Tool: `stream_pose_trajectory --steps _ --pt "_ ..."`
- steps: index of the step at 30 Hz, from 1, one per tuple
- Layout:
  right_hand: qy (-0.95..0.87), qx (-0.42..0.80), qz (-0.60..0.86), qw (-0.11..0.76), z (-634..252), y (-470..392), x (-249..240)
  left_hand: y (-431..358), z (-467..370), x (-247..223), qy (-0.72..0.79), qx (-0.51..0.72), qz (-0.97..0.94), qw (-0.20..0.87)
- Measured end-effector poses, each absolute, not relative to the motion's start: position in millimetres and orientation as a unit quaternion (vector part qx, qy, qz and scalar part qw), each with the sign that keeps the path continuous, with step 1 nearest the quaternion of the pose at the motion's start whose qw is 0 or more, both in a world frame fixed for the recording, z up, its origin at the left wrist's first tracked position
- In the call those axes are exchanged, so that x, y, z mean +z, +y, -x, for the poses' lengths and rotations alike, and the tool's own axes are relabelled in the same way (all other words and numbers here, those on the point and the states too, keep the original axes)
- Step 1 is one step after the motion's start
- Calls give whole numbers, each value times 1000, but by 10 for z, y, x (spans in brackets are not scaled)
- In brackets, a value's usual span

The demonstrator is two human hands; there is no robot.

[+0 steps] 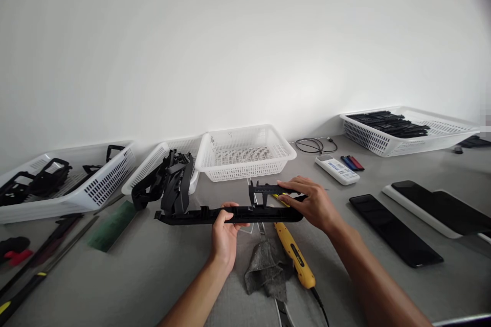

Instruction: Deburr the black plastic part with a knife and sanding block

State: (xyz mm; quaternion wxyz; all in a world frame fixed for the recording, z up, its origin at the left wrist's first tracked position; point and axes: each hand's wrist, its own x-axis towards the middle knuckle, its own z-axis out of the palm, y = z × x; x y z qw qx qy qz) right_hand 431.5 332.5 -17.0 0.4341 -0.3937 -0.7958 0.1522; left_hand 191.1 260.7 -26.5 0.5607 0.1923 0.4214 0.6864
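Gripped near its middle by the left hand (224, 230), the long black plastic part (230, 214) hangs level just above the grey table (153, 271). Fingers of the right hand (312, 204) are closed on a black caliper (264, 191), whose jaws stand down over the part's top edge (whether they touch it I cannot tell). Measuring looks under way, not finished. Below lie a grey rag (266, 268) and a yellow tool (295, 255). An empty white basket (245, 156) sits behind; other baskets hold more black parts.

Left hand (223, 232) holds a black strip (230, 214); right hand (312, 204) apparently grips a caliper (266, 190).
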Motion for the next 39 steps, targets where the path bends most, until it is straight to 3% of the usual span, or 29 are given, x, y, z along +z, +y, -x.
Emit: stream_pose_trajectory --steps 13,20,28,39 --pt "-798 141 399 429 -4293 3293 -121 2611 -1908 -282 426 686 -194 557" --pt "-710 154 483 489 -4315 3308 -96 2566 -1960 -281 419 669 -223 572" --pt "-655 181 670 300 -4535 3611 -487 2461 -2016 -366 412 622 -370 553" --pt "-726 198 586 300 -4283 3557 -650 2494 -1907 -175 445 657 -410 450"
